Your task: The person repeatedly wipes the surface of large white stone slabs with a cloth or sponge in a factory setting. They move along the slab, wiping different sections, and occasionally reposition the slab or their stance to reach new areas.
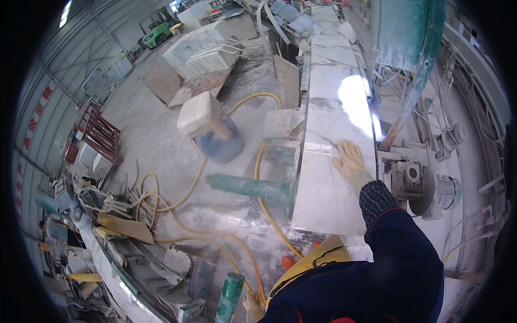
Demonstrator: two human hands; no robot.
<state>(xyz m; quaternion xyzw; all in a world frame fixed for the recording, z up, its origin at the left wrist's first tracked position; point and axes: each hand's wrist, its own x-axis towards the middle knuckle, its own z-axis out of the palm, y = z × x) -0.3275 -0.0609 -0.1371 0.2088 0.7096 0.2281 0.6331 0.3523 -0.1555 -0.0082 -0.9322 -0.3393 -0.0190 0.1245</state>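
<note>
My right hand [351, 160], in a cream glove, lies flat on a long white marble slab [326, 207] with grey veins. Its fingers are stretched out and it grips nothing. The slab rests on a machine bed running away from me, with a bright light reflected on it. Low in the view, my gloved left hand [252, 308] hangs between a green roller [230, 293] and my yellow apron [315, 259], close to a yellow hose [245, 247]. It is small and partly hidden, so I cannot tell how its fingers are closed or whether they hold anything.
A motor [444, 192] with a gearbox stands right of the slab. Another green roller [247, 185] juts out left. Yellow hose loops over the floor. Beyond are a blue barrel [221, 142] with a pale block, stacked slabs [207, 56] and, lower left, stone offcuts [177, 261].
</note>
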